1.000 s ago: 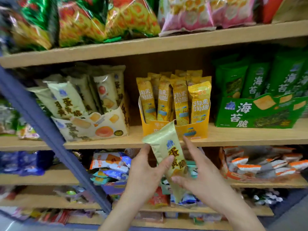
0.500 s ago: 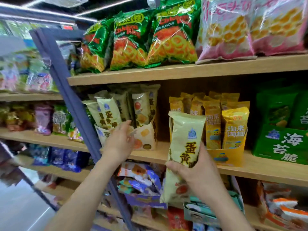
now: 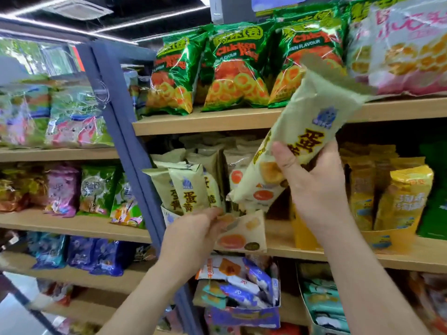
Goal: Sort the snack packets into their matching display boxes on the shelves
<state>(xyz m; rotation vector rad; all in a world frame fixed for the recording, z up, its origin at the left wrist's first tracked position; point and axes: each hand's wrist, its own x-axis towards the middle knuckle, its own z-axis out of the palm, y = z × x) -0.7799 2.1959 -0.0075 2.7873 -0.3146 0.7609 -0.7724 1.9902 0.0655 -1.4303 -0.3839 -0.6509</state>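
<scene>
Head view, wood shelves (image 3: 205, 122), blue post (image 3: 125, 141), dark ceiling (image 3: 135, 13), right hand (image 3: 314, 189) gripping tilted packet (image 3: 312, 122), left hand (image 3: 191, 233) pinching box (image 3: 244, 235) front

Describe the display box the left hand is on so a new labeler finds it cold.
Right of the blue upright post, on the middle wooden shelf, stands the cream display box, the left hand gripping its front rim. Unlike the yellow box on its right, its front shows orange yolk circles, matching the pale packet in the right hand.

Pale-green packet (image 3: 312, 117) tilted, lower end over matching cream display box (image 3: 251, 229).
</scene>
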